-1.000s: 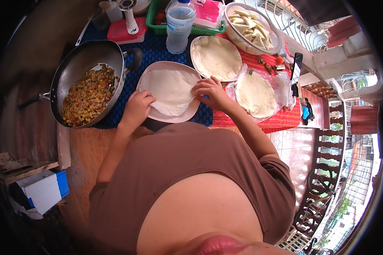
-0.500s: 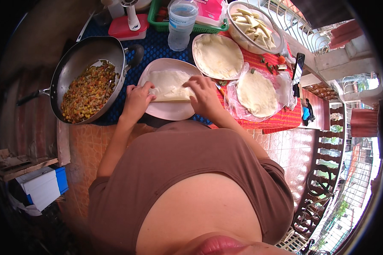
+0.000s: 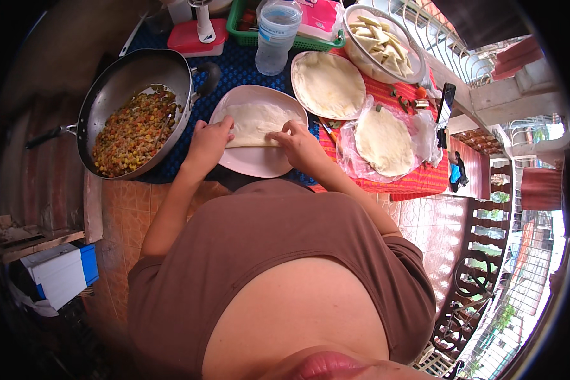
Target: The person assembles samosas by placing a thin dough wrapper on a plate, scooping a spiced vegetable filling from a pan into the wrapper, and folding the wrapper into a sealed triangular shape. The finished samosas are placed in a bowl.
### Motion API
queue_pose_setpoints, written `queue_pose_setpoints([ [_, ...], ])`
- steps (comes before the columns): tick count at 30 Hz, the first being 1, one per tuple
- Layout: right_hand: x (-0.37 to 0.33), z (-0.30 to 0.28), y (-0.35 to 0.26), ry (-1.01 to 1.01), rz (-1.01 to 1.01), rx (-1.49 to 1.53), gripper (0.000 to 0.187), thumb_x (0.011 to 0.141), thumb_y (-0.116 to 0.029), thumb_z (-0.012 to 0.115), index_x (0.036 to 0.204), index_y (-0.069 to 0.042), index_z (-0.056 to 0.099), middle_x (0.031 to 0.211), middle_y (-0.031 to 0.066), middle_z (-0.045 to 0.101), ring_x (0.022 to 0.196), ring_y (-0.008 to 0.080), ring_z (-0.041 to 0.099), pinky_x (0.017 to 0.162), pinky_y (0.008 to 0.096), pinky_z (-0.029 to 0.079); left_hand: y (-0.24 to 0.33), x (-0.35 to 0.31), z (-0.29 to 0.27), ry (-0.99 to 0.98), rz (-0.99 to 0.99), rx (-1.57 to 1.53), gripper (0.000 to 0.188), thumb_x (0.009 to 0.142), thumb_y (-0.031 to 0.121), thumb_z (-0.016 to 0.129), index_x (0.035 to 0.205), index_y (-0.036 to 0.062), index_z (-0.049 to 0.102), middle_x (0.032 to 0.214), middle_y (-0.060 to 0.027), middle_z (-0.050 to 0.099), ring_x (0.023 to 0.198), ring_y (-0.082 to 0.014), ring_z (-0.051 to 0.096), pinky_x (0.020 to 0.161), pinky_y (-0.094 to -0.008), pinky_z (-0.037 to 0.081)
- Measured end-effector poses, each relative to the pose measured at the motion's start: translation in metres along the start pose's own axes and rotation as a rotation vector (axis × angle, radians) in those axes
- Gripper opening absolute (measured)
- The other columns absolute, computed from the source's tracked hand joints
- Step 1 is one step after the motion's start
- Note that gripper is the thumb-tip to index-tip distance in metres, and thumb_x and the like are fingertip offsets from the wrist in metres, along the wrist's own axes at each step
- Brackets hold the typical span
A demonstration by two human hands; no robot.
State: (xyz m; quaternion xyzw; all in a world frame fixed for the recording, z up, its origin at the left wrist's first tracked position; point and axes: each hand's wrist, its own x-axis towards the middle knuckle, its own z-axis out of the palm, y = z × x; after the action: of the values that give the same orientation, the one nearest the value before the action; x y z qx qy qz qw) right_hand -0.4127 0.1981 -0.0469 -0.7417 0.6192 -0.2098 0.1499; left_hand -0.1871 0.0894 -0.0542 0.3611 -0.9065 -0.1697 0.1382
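Note:
A sheet of pale dough lies folded over on a pinkish-white plate in front of me. At the left end of the fold, my left hand grips the dough's edge with thumb and fingers. My right hand pinches the near edge toward the right end. Whatever lies inside the fold is hidden. Left of the plate, a deep dark pan holds diced vegetable filling with a spoon handle in it. Round flat dough sheets rest on another plate, and one more sheet lies on clear plastic.
A large bowl of folded triangular dough pieces stands at the far right. Behind the plates are a clear plastic water container, a green basket and a red-lidded box. A phone stands upright at the table's right edge.
The fingers of both hands have shifted slightly along the dough, and the right fingers have drawn down to its near edge. The view has shifted a little.

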Motion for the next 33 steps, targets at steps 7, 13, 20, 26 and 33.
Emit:
queue_pose_setpoints([
  [7, 0.006, 0.000, -0.008, -0.030, 0.075, -0.031, 0.036, 0.076, 0.005, 0.053, 0.103, -0.015, 0.067, 0.101, 0.0137, 0.053, 0.092, 0.0334, 0.058, 0.080, 0.0380, 0.050, 0.016, -0.005, 0.002, 0.016, 0.109, 0.172, 0.028, 0.090, 0.016, 0.052, 0.117, 0.0096, 0.053, 0.126, -0.0138, 0.049, 0.111, -0.0319, 0.051, 0.092, -0.0464, 0.036],
  [13, 0.037, -0.001, 0.030, -0.145, -0.087, -0.137, 0.031, 0.075, -0.009, 0.060, 0.106, -0.013, 0.064, 0.105, 0.0162, 0.054, 0.092, 0.0341, 0.058, 0.081, 0.0427, 0.048, 0.049, -0.013, 0.026, -0.330, 0.078, 0.032, 0.061, 0.089, 0.050, 0.048, 0.144, 0.0258, 0.034, 0.153, -0.0167, 0.014, 0.142, -0.0355, 0.010, 0.104, -0.0690, 0.011],
  [20, 0.086, 0.007, 0.048, -0.118, 0.039, -0.137, 0.037, 0.070, -0.022, 0.070, 0.102, -0.007, 0.061, 0.094, 0.0147, 0.063, 0.093, 0.0317, 0.061, 0.080, 0.0426, 0.048, 0.055, -0.011, 0.016, -0.503, 0.057, 0.063, 0.076, 0.080, 0.078, 0.033, 0.143, 0.0371, 0.033, 0.156, -0.0143, 0.000, 0.143, -0.0355, -0.004, 0.097, -0.0761, -0.005],
  [26, 0.105, -0.001, 0.050, -0.373, -0.040, 0.032, 0.041, 0.067, -0.015, 0.066, 0.107, -0.008, 0.059, 0.098, 0.0161, 0.063, 0.092, 0.0328, 0.061, 0.079, 0.0411, 0.049, 0.057, -0.011, 0.016, -0.500, 0.051, 0.069, 0.076, 0.078, 0.079, 0.036, 0.142, 0.0385, 0.033, 0.156, -0.0146, 0.000, 0.142, -0.0390, -0.005, 0.095, -0.0781, -0.003],
  [33, 0.072, -0.016, 0.031, -0.269, -0.207, 0.091, 0.060, 0.068, -0.002, 0.060, 0.127, -0.015, 0.054, 0.095, 0.0139, 0.058, 0.090, 0.0322, 0.058, 0.077, 0.0405, 0.048, 0.062, -0.008, 0.012, -0.550, 0.017, 0.067, 0.076, 0.078, 0.077, 0.039, 0.143, 0.0389, 0.031, 0.156, -0.0150, -0.002, 0.142, -0.0395, -0.006, 0.094, -0.0795, -0.001],
])
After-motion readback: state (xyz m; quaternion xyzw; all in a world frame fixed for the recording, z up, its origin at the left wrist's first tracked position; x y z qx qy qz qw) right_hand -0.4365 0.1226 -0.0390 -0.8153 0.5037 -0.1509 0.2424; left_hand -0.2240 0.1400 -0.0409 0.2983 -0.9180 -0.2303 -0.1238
